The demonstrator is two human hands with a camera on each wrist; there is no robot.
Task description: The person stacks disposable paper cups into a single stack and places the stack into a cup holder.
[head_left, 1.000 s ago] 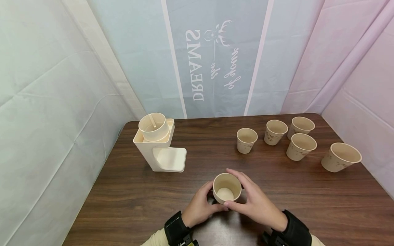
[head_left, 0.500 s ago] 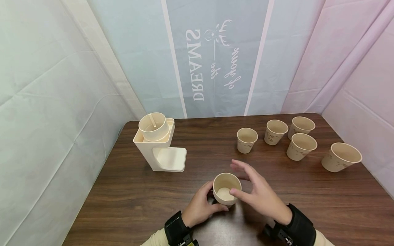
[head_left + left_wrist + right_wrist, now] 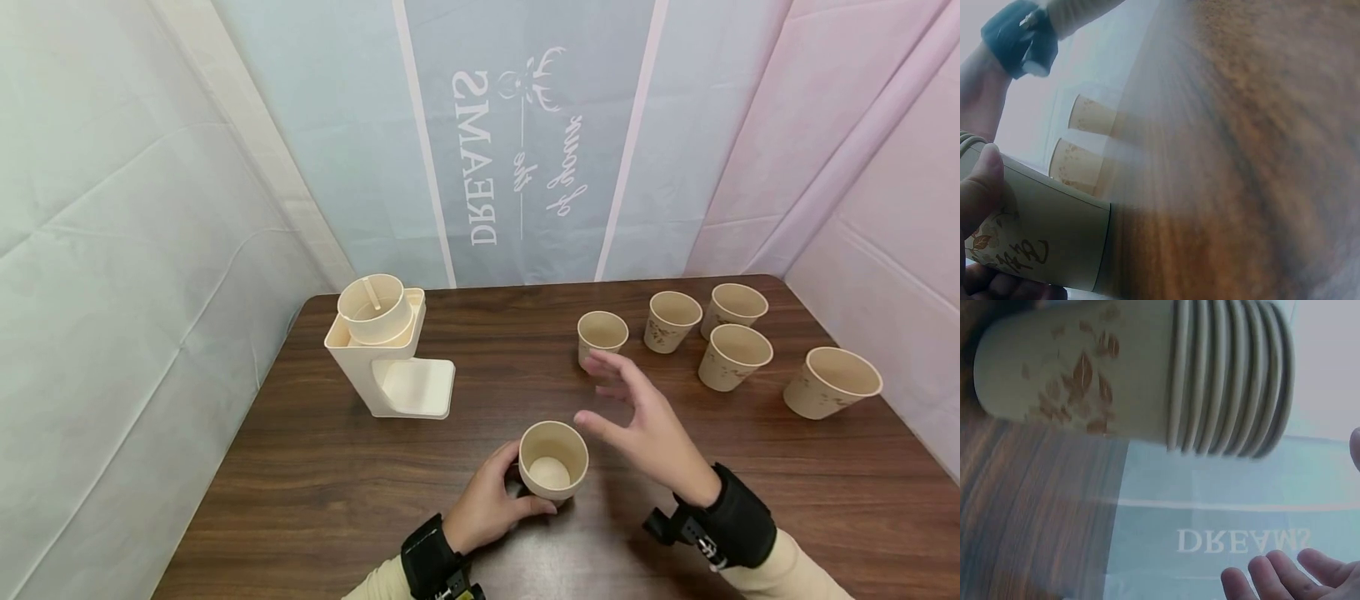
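In the head view my left hand [image 3: 486, 506] grips a stack of nested beige paper cups [image 3: 553, 458], standing upright near the table's front. Its thumb curls round the near side of the stack. Leaf prints mark the stack's wall [image 3: 1104, 375] in the right wrist view, where several rims show one above another. My right hand [image 3: 651, 429] hovers to the right of the stack, fingers spread and apart from it. Beyond its fingertips stands a single paper cup [image 3: 602, 329], its lower part partly covered by them. Whether they touch that cup, I cannot tell.
Several more paper cups stand upright at the back right, among them a front cup [image 3: 729, 367] and a far-right cup [image 3: 817, 396]. At the left, a cream stand [image 3: 360, 371] bears a round container [image 3: 375, 329]. Fabric walls [image 3: 525, 167] surround the brown wooden table [image 3: 315, 500].
My right hand has let go of the cup stack and moved away from it, forward and to the right, toward the single cup. My left hand and the stack have stayed in place.
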